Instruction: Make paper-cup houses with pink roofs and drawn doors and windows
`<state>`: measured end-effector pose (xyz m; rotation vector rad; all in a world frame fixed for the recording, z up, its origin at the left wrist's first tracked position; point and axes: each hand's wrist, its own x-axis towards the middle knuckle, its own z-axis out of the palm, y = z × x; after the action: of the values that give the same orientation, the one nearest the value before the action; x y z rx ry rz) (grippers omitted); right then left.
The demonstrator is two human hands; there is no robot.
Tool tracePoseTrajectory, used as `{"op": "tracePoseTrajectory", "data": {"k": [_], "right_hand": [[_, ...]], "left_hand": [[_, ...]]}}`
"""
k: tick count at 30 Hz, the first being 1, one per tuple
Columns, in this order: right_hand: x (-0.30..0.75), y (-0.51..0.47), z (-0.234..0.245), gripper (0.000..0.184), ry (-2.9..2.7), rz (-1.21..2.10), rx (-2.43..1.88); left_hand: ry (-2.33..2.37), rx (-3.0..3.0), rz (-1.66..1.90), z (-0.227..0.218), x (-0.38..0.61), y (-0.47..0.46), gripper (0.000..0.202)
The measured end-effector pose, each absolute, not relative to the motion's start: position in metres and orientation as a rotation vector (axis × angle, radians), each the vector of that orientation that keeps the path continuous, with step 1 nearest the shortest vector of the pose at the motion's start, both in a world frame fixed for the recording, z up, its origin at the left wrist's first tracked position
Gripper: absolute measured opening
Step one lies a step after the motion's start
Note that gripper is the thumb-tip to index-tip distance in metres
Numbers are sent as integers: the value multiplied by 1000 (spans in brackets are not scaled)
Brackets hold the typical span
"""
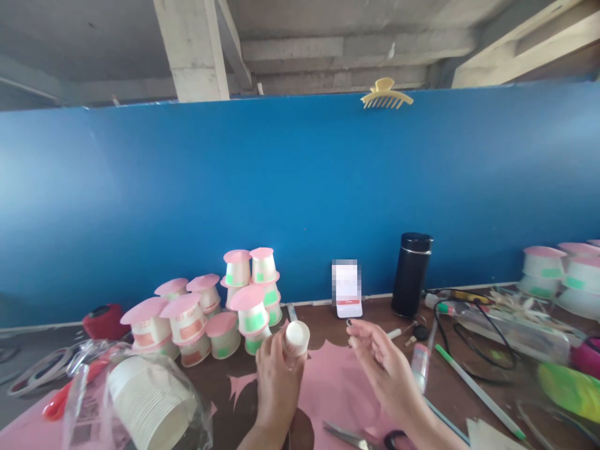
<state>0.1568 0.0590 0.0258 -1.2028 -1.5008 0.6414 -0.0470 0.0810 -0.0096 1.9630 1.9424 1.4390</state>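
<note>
My left hand (280, 378) is closed around a small container with a round white top (297, 337); its lower body is mostly hidden by my fingers. To the right, my right hand (382, 365) is raised with thumb and forefinger together. A tiny dark spot shows at those fingertips, too small to name. Beneath both hands lies a sheet of pink paper (328, 390) with a jagged cut edge. Scissors (349, 434) rest on it near the bottom edge, partly behind my right forearm.
Stacked paper cups with pink tops (250, 312) stand at the left, near a bagged stack of white cups (150, 400). A phone (349, 309) and a black flask (412, 275) stand by the blue partition (300, 187). A glue stick (420, 362), pen (478, 387) and cables lie right.
</note>
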Motion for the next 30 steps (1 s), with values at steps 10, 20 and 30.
{"op": "tracePoseTrajectory", "data": {"k": [10, 20, 30], "right_hand": [[154, 55, 37, 24, -1531, 667, -1182], [150, 41, 95, 21, -1309, 669, -1037], [162, 68, 138, 13, -612, 763, -634]], "left_hand": [[2003, 1808, 1556, -8, -47, 87, 44], [1808, 2016, 1488, -16, -49, 84, 43], [1793, 2046, 1481, -16, -49, 83, 44]]}}
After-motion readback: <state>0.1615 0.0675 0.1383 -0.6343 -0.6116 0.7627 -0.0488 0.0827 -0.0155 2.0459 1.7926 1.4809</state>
